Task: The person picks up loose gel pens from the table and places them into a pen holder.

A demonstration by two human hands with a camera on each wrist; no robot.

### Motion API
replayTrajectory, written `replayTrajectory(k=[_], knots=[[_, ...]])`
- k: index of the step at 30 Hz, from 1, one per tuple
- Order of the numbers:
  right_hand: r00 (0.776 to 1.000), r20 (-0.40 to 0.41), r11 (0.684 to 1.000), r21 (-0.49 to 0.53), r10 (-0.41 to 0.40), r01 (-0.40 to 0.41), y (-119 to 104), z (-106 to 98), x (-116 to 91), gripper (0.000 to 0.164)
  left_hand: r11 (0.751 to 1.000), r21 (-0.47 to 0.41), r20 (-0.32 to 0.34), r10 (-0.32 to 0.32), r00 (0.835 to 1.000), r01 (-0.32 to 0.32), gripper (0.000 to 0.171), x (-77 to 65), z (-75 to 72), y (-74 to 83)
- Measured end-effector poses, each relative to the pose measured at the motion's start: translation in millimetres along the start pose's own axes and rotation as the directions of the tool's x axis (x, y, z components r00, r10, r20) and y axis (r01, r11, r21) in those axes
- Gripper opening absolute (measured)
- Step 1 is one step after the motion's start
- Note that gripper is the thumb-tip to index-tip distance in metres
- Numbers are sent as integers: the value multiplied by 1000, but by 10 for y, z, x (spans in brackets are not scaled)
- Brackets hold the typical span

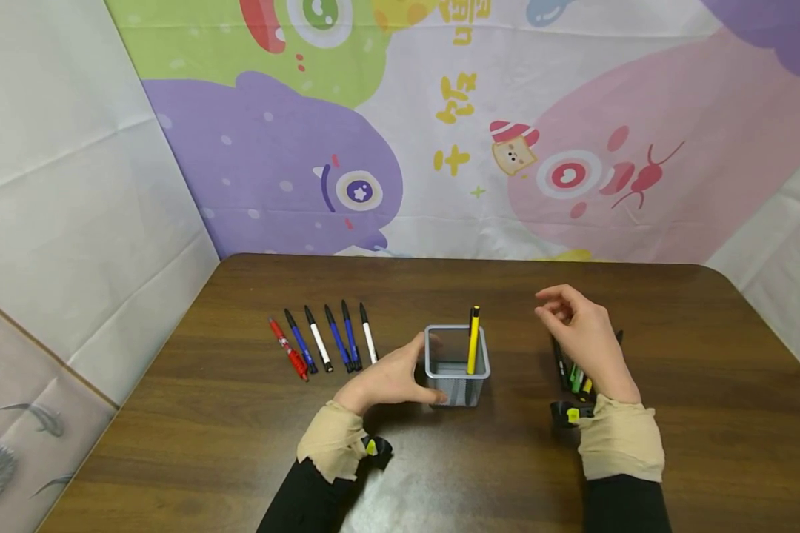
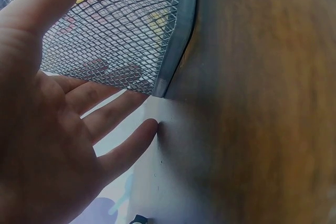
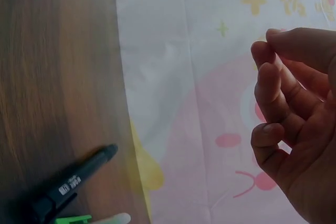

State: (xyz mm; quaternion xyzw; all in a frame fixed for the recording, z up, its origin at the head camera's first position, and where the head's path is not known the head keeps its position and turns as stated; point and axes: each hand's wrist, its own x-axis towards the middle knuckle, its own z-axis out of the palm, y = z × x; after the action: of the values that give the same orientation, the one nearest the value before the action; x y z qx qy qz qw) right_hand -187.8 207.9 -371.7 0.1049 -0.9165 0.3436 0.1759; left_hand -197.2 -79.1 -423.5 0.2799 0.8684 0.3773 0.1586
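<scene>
A square grey mesh pen holder (image 1: pixel 458 389) stands on the table with one yellow highlighter (image 1: pixel 473 340) upright in it. My left hand (image 1: pixel 392 375) grips the holder's left side, thumb at the front and fingers around the back; the left wrist view shows the mesh wall (image 2: pixel 121 40) between them. Raised over the table at the right, my right hand (image 1: pixel 590 340) has loosely curled fingers and holds nothing. Below it lie a black marker (image 1: pixel 560 363), a green pen (image 1: pixel 576 377) and other pens, partly hidden by the hand. The marker (image 3: pixel 79 179) also shows in the right wrist view.
Left of the holder lies a row of pens: a red one (image 1: pixel 288 349), then several blue and white ones, such as a white pen (image 1: pixel 318 339). The brown table (image 1: pixel 207 429) ends at a printed cartoon cloth (image 1: pixel 440 222) at the back.
</scene>
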Motion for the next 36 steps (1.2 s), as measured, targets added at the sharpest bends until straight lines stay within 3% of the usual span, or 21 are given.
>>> replayTrajectory(k=[7,12,21,29,36], knots=[[1000,-13,1000,-14,23,-23,22,-44,-10,18,1000,-8,1,10,1000,-10,77,-3,1,-1],[994,66,995,-55,86,-83,56,-105,-34,21,1000,-8,3,10,1000,-10,77,0,1,-2],[962,187,977,-112,198,-180,104,-175,-70,28,1000,-14,2,12,1000,-12,77,2,1,-4],[931,245,953,-204,270,-222,172,-145,-75,34,1000,-17,-1,1,1000,-1,78,6,8,-13],[905,303,946,-221,298,-238,210,-128,-84,36,1000,-12,0,-1,1000,1,78,0,6,-13]])
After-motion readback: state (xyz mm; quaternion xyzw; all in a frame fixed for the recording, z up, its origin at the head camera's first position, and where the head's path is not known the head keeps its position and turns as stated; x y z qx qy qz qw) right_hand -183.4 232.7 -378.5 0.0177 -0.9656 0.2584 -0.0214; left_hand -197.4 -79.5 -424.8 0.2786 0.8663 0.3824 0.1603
